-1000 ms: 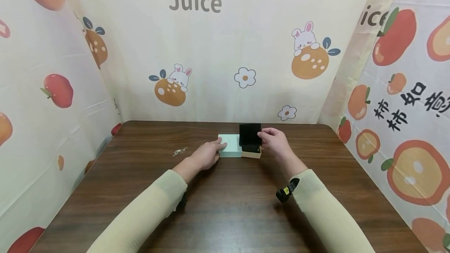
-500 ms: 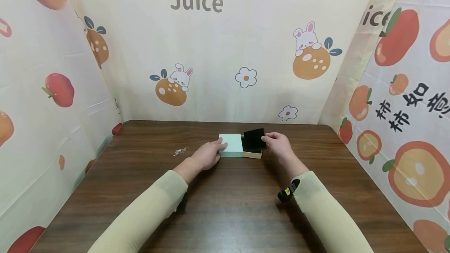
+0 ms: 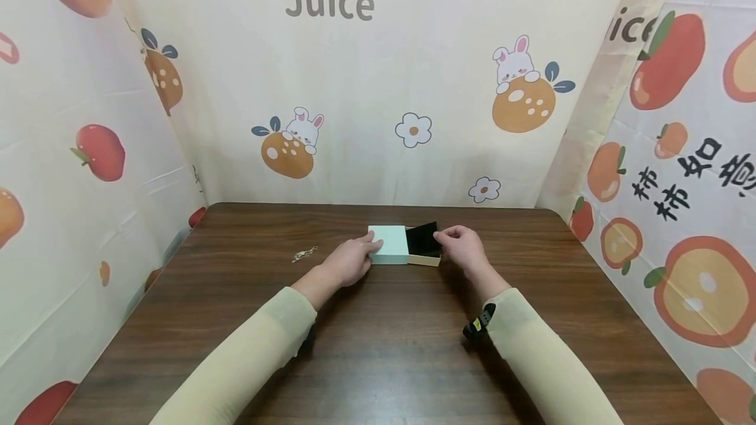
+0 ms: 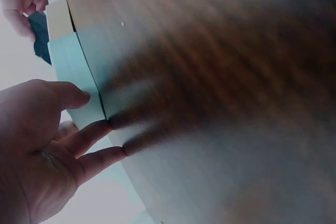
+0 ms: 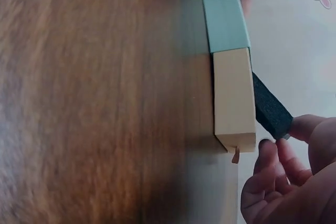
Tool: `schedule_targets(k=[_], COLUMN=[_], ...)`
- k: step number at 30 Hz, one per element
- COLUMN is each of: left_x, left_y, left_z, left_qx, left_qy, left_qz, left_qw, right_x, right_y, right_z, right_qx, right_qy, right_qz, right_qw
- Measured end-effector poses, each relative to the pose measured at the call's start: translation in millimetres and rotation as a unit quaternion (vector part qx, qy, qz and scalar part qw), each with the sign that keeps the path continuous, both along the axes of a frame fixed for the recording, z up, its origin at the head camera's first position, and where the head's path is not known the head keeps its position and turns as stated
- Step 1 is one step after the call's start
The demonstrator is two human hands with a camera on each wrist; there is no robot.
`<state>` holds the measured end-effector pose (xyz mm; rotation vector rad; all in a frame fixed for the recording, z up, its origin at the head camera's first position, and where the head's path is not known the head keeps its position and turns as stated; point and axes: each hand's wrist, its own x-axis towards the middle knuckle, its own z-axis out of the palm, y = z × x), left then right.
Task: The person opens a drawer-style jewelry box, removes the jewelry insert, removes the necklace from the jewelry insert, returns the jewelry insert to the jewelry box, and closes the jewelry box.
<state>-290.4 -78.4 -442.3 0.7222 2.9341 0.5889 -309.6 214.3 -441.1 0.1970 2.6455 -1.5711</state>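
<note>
A mint-green box sleeve [image 3: 388, 245] lies on the table, with a tan drawer [image 3: 424, 260] sticking out of its right end. My left hand [image 3: 347, 261] holds the sleeve at its left end, the thumb on its near side. With the thumb and fingertips of my right hand [image 3: 463, 246] I pinch a black foam pad [image 3: 420, 239] by its right edge. The pad slants over the drawer, its left side low and its right side raised, as the right wrist view shows. A small ribbon tab [image 5: 235, 155] hangs from the drawer's end. The drawer's inside is hidden under the pad.
A small silvery chain-like piece [image 3: 304, 254] lies on the table [image 3: 378, 346], left of my left hand. Fruit-printed curtains [image 3: 354, 84] stand behind the table and on both sides.
My right hand has lowered the black foam pad from nearly upright to a low slant over the drawer. My left hand has stayed on the sleeve.
</note>
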Motion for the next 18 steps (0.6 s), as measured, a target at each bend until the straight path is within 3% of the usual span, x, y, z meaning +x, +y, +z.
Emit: schedule_targets(k=[9, 18], left_x=[-0.3, 1.8], left_y=[0.1, 0.7], left_z=[-2.8, 0.8], left_qx=[-0.005, -0.003], left_qy=[0.002, 0.001], left_qz=[0.0, 0.003], left_qw=[1.0, 1.0], right_x=[-1.5, -2.6], right_y=[-2.4, -4.1], right_z=[-3.5, -1.3], right_qx=[0.086, 0.142], right_qy=[-0.043, -0.049], right_qz=[0.006, 0.014], right_qw=[0.995, 0.989])
